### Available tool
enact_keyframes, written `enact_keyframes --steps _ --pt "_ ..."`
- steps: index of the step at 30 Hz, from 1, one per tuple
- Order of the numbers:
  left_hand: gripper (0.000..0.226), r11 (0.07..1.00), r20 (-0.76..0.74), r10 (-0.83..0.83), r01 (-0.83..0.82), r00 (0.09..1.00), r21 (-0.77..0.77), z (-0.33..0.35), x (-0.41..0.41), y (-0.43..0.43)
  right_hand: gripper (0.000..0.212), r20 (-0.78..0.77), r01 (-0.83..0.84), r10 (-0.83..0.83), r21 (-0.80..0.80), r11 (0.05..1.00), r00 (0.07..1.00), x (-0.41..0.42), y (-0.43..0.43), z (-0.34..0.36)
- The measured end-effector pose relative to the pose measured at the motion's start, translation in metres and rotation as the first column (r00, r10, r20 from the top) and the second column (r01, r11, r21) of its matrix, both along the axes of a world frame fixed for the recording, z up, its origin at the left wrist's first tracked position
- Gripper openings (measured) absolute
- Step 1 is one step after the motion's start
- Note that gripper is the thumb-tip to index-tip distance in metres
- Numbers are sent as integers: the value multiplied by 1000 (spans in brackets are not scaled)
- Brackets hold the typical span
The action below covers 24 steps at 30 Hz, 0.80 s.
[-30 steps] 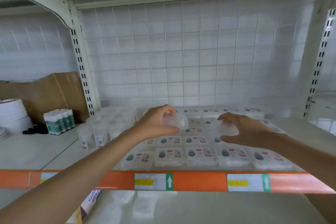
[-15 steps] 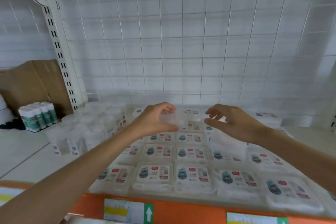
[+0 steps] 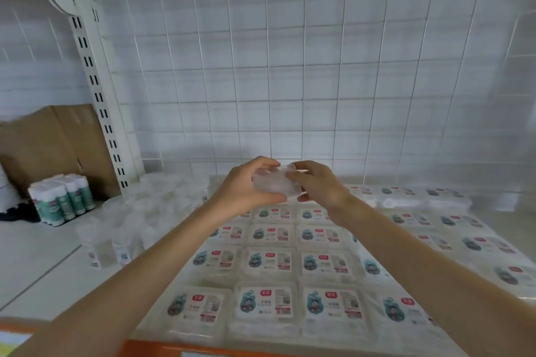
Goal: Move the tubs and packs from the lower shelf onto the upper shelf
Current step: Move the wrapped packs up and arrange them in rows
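Note:
A clear plastic tub [image 3: 274, 184] is held up over the back of the upper shelf [image 3: 43, 264]. My left hand [image 3: 246, 188] grips its left side with curled fingers and thumb. My right hand [image 3: 316, 185] pinches its right end. Below the hands, rows of labelled clear packs [image 3: 268, 262] cover the shelf from the front edge to the rear. A cluster of taller clear tubs [image 3: 116, 232] stands to the left of the packs.
A white wire grid panel [image 3: 261, 81] closes the back of the shelf. A slotted upright post [image 3: 95, 90] stands at the left. Beyond it are cardboard [image 3: 52, 145] and a wrapped bundle of green-and-white bottles [image 3: 62, 200]. The orange shelf edge [image 3: 150, 349] runs along the bottom.
My right hand has let go of a pack on the shelf, moved left and taken the right end of the tub my left hand holds. The camera has moved closer and tilted up.

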State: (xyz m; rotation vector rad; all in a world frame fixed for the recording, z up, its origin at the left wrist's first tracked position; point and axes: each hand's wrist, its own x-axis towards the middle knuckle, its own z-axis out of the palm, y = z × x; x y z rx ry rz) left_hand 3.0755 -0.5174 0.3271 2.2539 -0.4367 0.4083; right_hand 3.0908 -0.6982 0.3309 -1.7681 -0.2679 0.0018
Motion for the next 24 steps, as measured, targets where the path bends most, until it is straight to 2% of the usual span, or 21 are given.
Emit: enact_keyframes --steps 5,8,10,14,16,18,21,24 --pt "75 1000 -112 -13 11 994 -20 -5 3 5 34 -83 44 -30 182 982 996 -3 9 -22" --pt "87 990 -192 28 -53 981 -130 -10 2 2 38 -40 33 -25 236 971 999 -6 11 -25" --pt "80 980 -277 55 -105 959 -170 -14 2 1 40 1 39 -40 228 973 999 -9 11 -27" --pt "64 909 -405 -21 -151 914 -388 -17 5 1 36 78 85 -106 235 968 991 -16 13 -31" --pt "66 901 -405 14 -188 914 -392 -16 7 3 34 115 86 -114 223 971 987 -17 15 -31" --pt "78 894 -421 36 -217 906 -392 -17 8 6 33 133 79 -111 227 971 985 -17 16 -32" --pt "88 927 -489 50 -223 871 -303 -20 9 11 29 143 24 -58 230 973 988 -18 16 -35" --pt "78 947 -517 72 -222 853 -234 -19 5 9 31 182 -25 -14 210 977 983 -18 15 -36"
